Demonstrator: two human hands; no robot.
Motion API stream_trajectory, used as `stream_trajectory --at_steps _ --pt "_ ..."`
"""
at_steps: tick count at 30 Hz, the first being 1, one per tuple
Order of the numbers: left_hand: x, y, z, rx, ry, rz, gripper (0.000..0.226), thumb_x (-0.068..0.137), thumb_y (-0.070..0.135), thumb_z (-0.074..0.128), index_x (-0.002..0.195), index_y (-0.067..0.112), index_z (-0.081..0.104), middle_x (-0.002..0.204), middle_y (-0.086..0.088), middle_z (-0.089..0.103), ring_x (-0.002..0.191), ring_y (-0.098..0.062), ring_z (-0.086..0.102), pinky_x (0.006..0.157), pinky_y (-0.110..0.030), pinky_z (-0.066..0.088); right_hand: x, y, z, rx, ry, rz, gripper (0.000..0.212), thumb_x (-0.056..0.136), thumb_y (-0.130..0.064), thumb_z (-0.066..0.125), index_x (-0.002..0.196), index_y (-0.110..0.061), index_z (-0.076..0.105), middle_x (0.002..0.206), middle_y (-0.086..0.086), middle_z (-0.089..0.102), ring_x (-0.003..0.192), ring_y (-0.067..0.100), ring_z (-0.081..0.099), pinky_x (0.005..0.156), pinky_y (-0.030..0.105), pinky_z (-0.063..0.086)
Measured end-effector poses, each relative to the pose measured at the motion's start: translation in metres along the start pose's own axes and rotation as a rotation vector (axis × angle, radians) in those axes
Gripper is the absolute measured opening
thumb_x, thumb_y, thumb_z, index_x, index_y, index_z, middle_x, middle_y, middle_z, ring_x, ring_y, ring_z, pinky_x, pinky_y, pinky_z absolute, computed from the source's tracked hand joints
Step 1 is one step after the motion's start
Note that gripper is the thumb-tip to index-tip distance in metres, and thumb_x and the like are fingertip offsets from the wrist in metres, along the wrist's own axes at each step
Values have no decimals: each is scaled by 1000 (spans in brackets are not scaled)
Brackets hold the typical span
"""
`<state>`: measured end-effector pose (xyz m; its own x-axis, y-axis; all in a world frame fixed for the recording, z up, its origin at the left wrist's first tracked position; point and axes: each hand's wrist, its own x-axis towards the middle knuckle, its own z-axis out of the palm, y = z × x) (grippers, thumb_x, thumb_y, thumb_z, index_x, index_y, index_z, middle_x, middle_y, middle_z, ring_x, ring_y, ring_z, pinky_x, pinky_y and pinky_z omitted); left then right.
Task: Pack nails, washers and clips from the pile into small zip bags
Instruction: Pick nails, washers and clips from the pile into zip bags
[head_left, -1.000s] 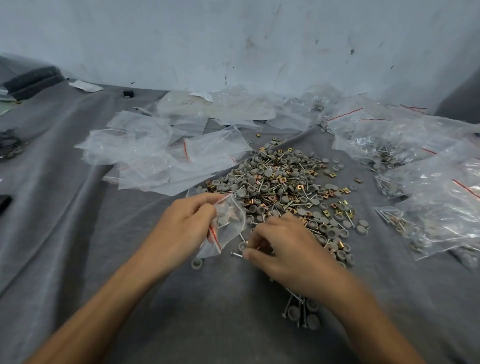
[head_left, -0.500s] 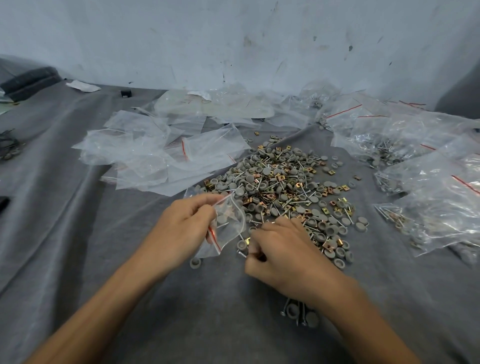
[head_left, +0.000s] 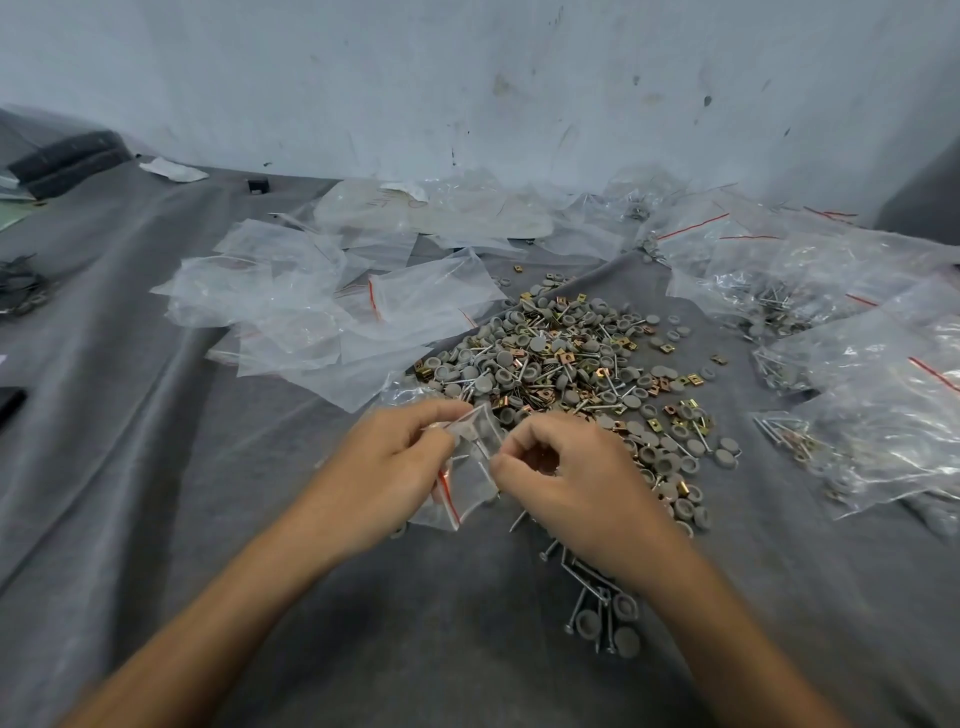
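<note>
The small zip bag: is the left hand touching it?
Touching. The head view shows the left hand pinching the small zip bag by its edge.

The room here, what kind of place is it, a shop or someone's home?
Probably a small workshop or home packing spot, not a shop. A pile of nails, washers and clips lies on a grey cloth spread against a scuffed wall, with empty bags on one side and filled bags on the other.
</note>
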<state>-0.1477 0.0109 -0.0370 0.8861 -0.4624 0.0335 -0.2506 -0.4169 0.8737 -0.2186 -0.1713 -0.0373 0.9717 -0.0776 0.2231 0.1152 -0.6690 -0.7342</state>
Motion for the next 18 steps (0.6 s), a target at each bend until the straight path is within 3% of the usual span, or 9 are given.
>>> stream_trajectory --at_steps 3,6,8,11,13,18 --pt "1 0 -1 -36 0 1 40 80 34 45 107 51 70 70 17 70 60 5 58 58 -17 41 2 0 -2 84 24 -20 17 93 -37 67 78 -29 69 82 -13 64 72 6 59 60 16 41" --pt "3 -4 -3 -53 13 -11 44 80 34 44 112 48 71 84 6 75 75 -10 66 69 -31 49 4 4 -14 66 45 -4 14 92 -39 67 81 -31 71 82 -13 65 76 5 60 64 19 42" --pt "4 -8 -4 -50 15 -25 45 81 36 43 114 48 70 84 -3 74 72 -22 64 70 -34 49 3 9 -22 -30 -14 8 10 91 -36 69 82 -33 72 84 -14 65 83 4 60 72 25 46" --pt "4 -9 -4 -59 28 -22 44 80 38 42 112 53 68 68 2 67 60 -9 54 64 -32 45 2 12 -27 -246 -174 43 5 89 -41 70 89 -37 72 94 -17 62 99 8 55 90 37 47" --pt "4 -9 -4 -69 25 -14 44 79 41 42 111 54 68 69 0 67 60 -8 53 63 -32 45 2 12 -28 -344 -252 52 9 89 -47 69 93 -40 70 100 -18 58 105 11 48 96 39 43" --pt "5 -11 -4 -88 32 -4 48 73 49 41 112 53 68 78 -9 70 63 -16 56 65 -34 46 -1 8 -21 -383 -397 22 11 90 -45 70 98 -39 69 104 -21 51 105 6 34 87 29 26"
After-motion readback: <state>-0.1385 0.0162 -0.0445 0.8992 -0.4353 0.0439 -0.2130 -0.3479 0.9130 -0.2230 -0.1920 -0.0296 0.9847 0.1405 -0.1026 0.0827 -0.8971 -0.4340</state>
